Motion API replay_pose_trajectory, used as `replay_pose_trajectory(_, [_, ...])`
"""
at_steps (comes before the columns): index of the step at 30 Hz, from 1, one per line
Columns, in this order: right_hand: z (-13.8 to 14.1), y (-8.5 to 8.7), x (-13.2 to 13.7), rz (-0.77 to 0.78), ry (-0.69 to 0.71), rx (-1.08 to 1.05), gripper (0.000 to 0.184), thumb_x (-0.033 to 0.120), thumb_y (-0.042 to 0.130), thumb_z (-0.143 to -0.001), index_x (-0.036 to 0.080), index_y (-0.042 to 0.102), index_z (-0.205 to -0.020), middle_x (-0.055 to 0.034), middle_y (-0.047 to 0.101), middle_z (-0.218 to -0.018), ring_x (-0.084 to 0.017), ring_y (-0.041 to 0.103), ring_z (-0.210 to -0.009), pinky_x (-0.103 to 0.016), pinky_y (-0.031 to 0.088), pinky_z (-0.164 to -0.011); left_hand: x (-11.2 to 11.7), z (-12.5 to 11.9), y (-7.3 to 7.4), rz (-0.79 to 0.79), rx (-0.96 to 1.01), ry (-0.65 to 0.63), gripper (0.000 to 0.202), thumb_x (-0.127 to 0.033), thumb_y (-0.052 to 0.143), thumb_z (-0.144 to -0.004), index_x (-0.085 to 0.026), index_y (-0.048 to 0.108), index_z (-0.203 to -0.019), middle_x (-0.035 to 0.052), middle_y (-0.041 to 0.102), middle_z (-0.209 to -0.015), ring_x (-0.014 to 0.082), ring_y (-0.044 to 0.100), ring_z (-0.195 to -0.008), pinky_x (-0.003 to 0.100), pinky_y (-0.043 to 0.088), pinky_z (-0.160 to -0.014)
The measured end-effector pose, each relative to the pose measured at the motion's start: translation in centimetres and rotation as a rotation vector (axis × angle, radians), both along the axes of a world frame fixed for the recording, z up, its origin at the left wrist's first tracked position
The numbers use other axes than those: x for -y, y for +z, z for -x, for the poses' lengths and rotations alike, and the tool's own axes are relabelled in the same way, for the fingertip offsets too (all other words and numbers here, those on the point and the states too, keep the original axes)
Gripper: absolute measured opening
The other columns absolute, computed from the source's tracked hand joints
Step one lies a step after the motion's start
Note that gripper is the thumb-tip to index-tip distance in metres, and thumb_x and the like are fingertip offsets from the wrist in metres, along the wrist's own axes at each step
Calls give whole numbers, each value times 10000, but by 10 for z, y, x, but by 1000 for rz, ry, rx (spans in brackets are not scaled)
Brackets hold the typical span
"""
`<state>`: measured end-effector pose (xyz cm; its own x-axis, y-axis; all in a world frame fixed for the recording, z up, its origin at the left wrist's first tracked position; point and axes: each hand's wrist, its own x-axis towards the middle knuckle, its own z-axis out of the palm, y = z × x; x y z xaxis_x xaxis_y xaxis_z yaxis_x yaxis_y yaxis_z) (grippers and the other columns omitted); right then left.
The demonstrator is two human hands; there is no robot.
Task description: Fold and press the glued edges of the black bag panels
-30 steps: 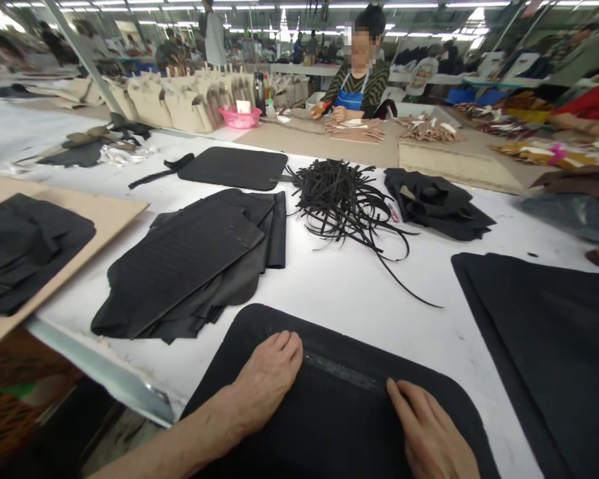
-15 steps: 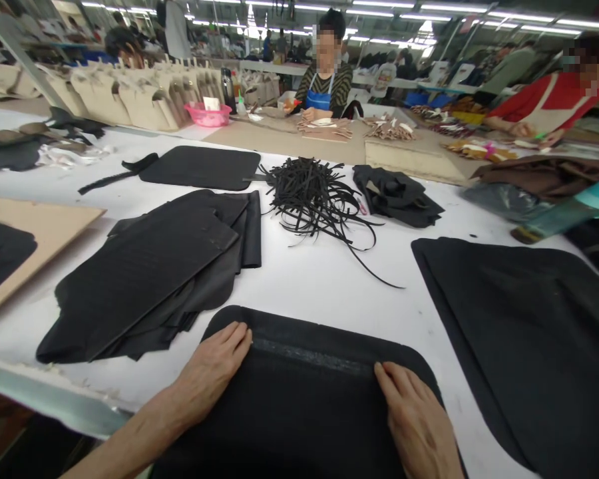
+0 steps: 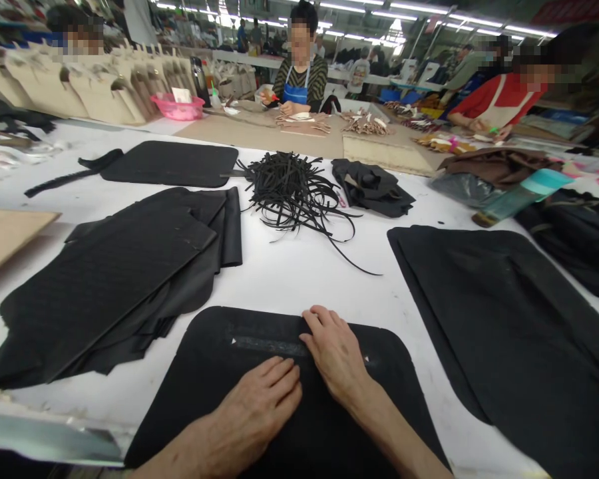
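Observation:
A black leather-like panel [image 3: 204, 399] with rounded corners lies flat in front of me. Across its upper part runs a dull, shiny-flecked strip [image 3: 264, 344], with a small white triangular mark near each end. My left hand [image 3: 262, 409] rests on the panel just below the strip, palm down, fingers extended and loosely together. Over the strip's middle lies my right hand [image 3: 337, 352], its fingers reaching the panel's top edge and its thumb apart. Neither hand visibly grips anything.
Stacked black pieces lie left [image 3: 120, 266] and right [image 3: 489, 299]. Beyond are a heap of thin black strips [image 3: 284, 189], another black panel [image 3: 170, 163] and crumpled black pieces [image 3: 372, 186]. A teal-lidded bottle [image 3: 522, 196] lies at right. Co-workers sit across the table.
Both hands have moved inward from the panel's upper corners to its middle, uncovering white marks at the strip's ends. The camera view has turned slightly right.

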<state>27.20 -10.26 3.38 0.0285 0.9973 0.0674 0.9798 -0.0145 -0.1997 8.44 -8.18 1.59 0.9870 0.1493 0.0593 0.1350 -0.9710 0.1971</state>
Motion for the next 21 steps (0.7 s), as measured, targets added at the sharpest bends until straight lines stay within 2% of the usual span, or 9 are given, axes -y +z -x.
replay_pose_trajectory(5, [-7, 1, -12, 64, 8, 17, 90, 232, 671, -806, 200, 604, -856, -18, 583, -827, -215, 514, -833, -335, 388, -753, -1, -1, -7, 71, -26, 2, 484, -100, 391, -814, -131, 390, -1297, 114, 377, -1411, 249, 312, -1309, 401, 281, -1097])
replay_pose_trajectory(7, [-15, 4, -11, 88, 16, -6, 112, 261, 694, -791, 203, 602, -770, -6, 572, -798, -201, 505, -811, -318, 375, -733, -2, 1, -8, 83, -19, 7, 480, -87, 382, -820, -139, 391, -1297, 105, 368, -1419, 246, 289, -1322, 399, 277, -1100])
replay_pose_trajectory(11, [-27, 9, -2, 102, 51, -48, 141, 177, 701, -773, 199, 583, -700, 5, 559, -805, -175, 487, -774, -283, 362, -687, -1, 1, -8, 89, 21, 15, 473, -76, 390, -824, -150, 398, -1291, 89, 369, -1421, 233, 279, -1329, 392, 280, -1101])
replay_pose_trajectory(13, [-29, 13, 2, -14, 25, -44, 123, 126, 646, -806, 185, 579, -722, -7, 563, -820, -174, 484, -756, -286, 360, -685, 0, 0, -7, 92, 26, 35, 487, -63, 406, -809, -152, 404, -1288, 92, 371, -1420, 241, 287, -1325, 399, 307, -1088])
replay_pose_trajectory(17, [-31, 31, 4, -396, -49, 58, 112, 63, 530, -845, 154, 582, -806, -66, 580, -924, -207, 492, -808, -316, 343, -713, 2, 2, -6, 95, -2, 53, 602, 22, 401, -731, -158, 389, -1305, 102, 376, -1415, 262, 307, -1315, 426, 376, -1041])
replay_pose_trajectory(19, [-32, 42, 4, -417, -23, 125, 111, 68, 533, -841, 163, 572, -799, -59, 580, -914, -202, 488, -778, -310, 323, -682, 4, 4, -6, 106, 6, 68, 684, 69, 381, -666, -164, 386, -1309, 101, 364, -1422, 265, 297, -1320, 421, 410, -1015])
replay_pose_trajectory(21, [-32, 51, 4, -330, 18, 181, 112, 97, 553, -840, 183, 553, -767, -28, 570, -831, -182, 466, -694, -305, 292, -631, 5, 4, -5, 132, 69, 111, 677, 81, 363, -661, -170, 415, -1287, 100, 378, -1413, 255, 305, -1316, 407, 429, -1000])
